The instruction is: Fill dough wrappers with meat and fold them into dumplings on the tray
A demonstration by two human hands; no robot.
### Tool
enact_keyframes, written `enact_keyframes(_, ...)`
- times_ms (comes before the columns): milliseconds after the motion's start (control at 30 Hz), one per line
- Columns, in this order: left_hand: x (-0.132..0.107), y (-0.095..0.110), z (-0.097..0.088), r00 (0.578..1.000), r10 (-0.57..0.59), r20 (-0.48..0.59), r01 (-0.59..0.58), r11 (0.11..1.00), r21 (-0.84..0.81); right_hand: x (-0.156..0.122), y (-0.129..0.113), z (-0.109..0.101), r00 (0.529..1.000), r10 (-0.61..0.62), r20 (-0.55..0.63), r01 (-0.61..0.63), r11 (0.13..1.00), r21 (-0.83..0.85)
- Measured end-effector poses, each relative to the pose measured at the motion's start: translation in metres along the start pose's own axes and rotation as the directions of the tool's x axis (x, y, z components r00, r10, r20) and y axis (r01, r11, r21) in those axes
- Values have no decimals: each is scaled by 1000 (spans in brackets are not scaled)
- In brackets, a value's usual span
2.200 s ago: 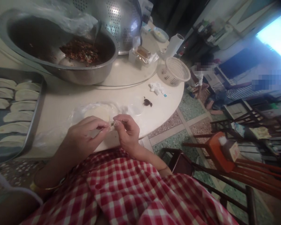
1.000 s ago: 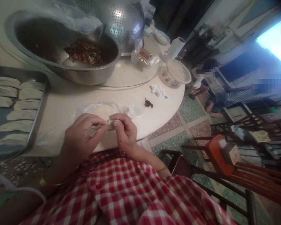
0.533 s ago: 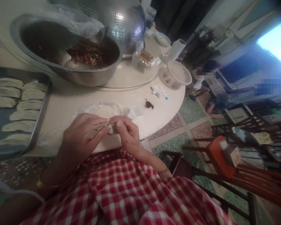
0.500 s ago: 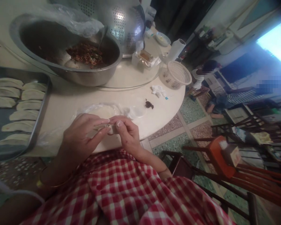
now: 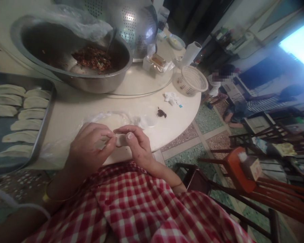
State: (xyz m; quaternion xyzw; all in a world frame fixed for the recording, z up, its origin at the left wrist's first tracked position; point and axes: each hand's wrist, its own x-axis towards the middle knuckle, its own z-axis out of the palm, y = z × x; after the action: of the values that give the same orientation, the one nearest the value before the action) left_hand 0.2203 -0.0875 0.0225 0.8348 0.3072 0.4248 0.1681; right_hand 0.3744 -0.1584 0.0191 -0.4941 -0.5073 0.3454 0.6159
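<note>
Both hands meet just above the near edge of the round white table [image 5: 73,108]. My left hand [image 5: 87,150] and my right hand [image 5: 136,145] pinch a small pale dumpling [image 5: 119,139] between thumbs and fingertips; most of it is hidden by the fingers. Just beyond the hands lies a stack of round wrappers in clear plastic [image 5: 111,119]. A metal tray [image 5: 44,116] at the left holds several folded dumplings [image 5: 20,125]. A big steel bowl [image 5: 96,86] with dark minced filling [image 5: 93,60] stands behind.
A steel colander [image 5: 131,23] sits behind the bowl, with a white plastic basket [image 5: 192,81], a paper roll [image 5: 191,52] and a crumpled tissue [image 5: 171,98] to the right. Wooden chairs [image 5: 268,189] and an orange stool [image 5: 239,168] stand on the tiled floor. People sit farther back at right.
The fingers have worked along the dumpling's edge, and the hands have stayed together at the same spot. The view has shifted slightly.
</note>
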Motion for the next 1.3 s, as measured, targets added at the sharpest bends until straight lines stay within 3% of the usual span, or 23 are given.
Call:
enact_keyframes(200,-2,-1,-2,999,24,35,-25,1000,8,1,5,-2,1000,5,2,-5,997,83)
enact_keyframes(667,-4,-3,4,993,118,-21,-116,990,75,-1,7,-4,993,115,38,-119,986,118)
enact_keyframes(933,-10,-9,-2,999,-27,21,24,990,138,-1,11,-3,986,166,7,-165,968,188)
enact_keyframes(1133,-15,-9,-3,999,32,23,-35,990,134,-2,9,0,984,176,-9,-171,964,205)
enact_keyframes(1300,-11,-5,-4,997,-67,30,63,990,125,-1,9,-2,987,162,-21,-154,966,208)
